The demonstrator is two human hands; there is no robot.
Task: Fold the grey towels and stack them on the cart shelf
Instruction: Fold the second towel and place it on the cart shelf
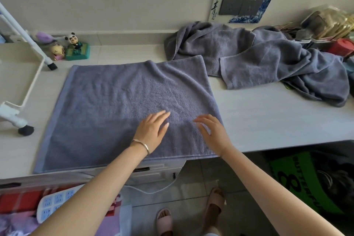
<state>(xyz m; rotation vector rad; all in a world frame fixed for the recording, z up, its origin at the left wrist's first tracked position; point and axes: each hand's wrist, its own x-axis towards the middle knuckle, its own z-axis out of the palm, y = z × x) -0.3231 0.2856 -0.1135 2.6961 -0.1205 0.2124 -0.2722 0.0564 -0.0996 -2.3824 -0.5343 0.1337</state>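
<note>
Bare tabletop point(268, 120) lies open right of the spread towel point(115, 101). Crumpled towels point(268, 59) block the back right; the cart point(17, 74) crowds the left.

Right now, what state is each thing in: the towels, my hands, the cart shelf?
flat towel: spread flat on the table.
towel pile: crumpled, unfolded.
left hand: fingers straight, resting on the flat towel.
right hand: fingers relaxed, at the flat towel's right edge.
cart shelf: no towels visible on it.
wall sockets: nothing plugged in.
</note>
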